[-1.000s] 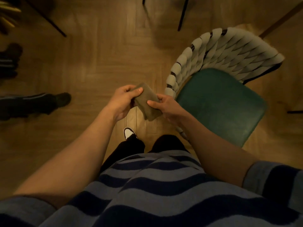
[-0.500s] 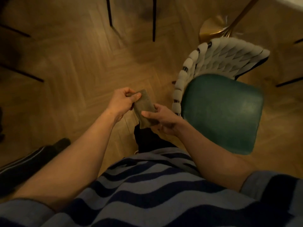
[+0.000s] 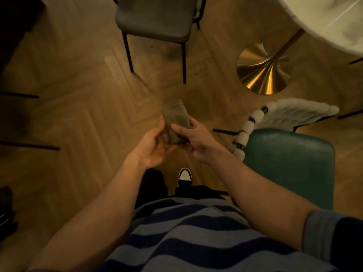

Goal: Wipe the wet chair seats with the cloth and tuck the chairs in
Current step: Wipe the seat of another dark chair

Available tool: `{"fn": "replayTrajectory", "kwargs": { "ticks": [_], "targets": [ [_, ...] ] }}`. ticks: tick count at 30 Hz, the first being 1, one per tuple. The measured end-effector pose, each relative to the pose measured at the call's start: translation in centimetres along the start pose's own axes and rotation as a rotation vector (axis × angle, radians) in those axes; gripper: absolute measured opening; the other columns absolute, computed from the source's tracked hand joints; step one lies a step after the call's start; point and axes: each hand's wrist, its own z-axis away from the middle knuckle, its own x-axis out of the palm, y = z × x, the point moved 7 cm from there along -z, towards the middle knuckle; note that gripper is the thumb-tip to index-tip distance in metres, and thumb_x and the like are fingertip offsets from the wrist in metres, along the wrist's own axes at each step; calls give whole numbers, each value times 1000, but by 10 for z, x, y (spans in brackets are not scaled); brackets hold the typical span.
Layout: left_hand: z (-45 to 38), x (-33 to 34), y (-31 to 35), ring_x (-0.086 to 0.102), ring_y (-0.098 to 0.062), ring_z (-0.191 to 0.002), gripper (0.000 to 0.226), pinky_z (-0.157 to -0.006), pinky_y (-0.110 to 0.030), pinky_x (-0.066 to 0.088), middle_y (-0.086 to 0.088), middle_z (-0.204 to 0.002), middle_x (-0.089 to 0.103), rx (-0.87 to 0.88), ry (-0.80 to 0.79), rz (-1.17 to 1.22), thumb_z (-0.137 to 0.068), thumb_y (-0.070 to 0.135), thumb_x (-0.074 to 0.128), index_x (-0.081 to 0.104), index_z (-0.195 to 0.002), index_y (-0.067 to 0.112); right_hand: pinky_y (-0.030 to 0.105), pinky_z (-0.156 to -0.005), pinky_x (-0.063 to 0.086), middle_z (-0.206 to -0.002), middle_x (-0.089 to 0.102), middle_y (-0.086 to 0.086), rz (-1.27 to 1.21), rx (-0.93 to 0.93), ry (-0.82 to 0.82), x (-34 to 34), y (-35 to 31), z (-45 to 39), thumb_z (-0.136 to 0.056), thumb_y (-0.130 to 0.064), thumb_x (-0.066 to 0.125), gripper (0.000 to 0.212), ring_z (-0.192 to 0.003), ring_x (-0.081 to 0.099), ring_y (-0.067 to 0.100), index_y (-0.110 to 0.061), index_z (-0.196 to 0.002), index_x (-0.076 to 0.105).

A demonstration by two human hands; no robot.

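Standing over a herringbone wooden floor (image 3: pixel 82 118), a person in a blue-and-navy striped top (image 3: pixel 186 236) holds a small folded grey-brown cloth (image 3: pixel 175 116) out in front of the body, above the floor and clear of both chairs. Both hands share it. Left hand (image 3: pixel 151 148): fingers curled round the cloth's left edge and lower end, thumb up along the side; grip closed on the cloth. Right hand (image 3: pixel 194 140): thumb laid across the cloth's front, fingers wrapped behind; grip also closed on the cloth. Upper half of the cloth stands free above both hands.

To the right, just beside the right forearm, a dark green padded chair seat (image 3: pixel 290 165) with a white woven rope backrest (image 3: pixel 290 112) curving round its far side. Whether the seat is wet cannot be told in this dim light. Straight ahead, well apart from the hands, a grey-green padded chair (image 3: pixel 157 16) on thin black legs, its seat only partly in frame.

Upper right: the edge of a white marble-look tabletop (image 3: pixel 334 20) on a slanting brass stem that flares into a round gold pedestal base (image 3: pixel 263 71) on the floor. The green chair stands near the base, not under the tabletop.

One dark shoe with a white toe (image 3: pixel 185 174) shows below the hands. Thin black furniture legs (image 3: pixel 29 146) cross the floor at left.
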Motion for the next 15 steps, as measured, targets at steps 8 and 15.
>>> {"fn": "replayTrajectory", "kwargs": {
  "ticks": [8, 15],
  "targets": [
    [-74, -9, 170, 69, -33, -97, 34, -74, -42, 58, -18, -110, 69, 133, 156, -86, -98, 21, 55, 57, -128, 5, 28, -68, 59, -109, 72, 6, 33, -35, 90, 63, -68, -108, -94, -5, 69, 32, -93, 71, 19, -17, -123, 61],
    [-123, -31, 302, 69, -30, -100, 24, -75, -46, 58, -11, -114, 69, 162, 173, -202, -99, 22, 53, 61, -121, 20, 37, -84, 55, -107, 75, 6, 243, -77, 190, 111, -143, -197, -96, -28, 70, 13, -100, 71, 22, -19, -105, 70]
  ]
}}
